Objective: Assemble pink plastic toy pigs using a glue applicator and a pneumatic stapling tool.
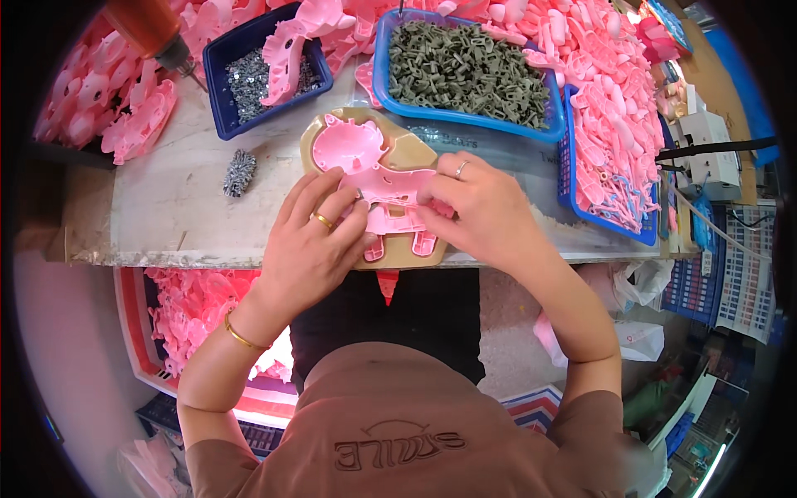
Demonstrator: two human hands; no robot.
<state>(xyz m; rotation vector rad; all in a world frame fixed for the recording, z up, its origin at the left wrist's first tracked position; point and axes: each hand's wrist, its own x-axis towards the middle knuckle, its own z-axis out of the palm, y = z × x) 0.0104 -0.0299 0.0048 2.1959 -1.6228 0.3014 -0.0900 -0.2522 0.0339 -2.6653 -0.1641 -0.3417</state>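
A pink hollow plastic toy shell (347, 148) lies open side up in a tan shaped fixture (423, 153) at the table's near edge. My left hand (317, 228), with its fingers bent together, rests over the shell's left side. A tiny dark piece shows by its fingertips, too small to name. Over the shell's right side, my right hand (481, 203) has its fingers curled in a pinch on a pink plastic part (442, 207), mostly hidden beneath them.
Behind the fixture stand a dark blue bin (217, 58) of small screws and a blue tray (461, 122) of dark green parts. An orange electric screwdriver (149, 29) hangs at upper left. A screw cluster (240, 173) lies left; a blue basket (568, 158) holds pink parts.
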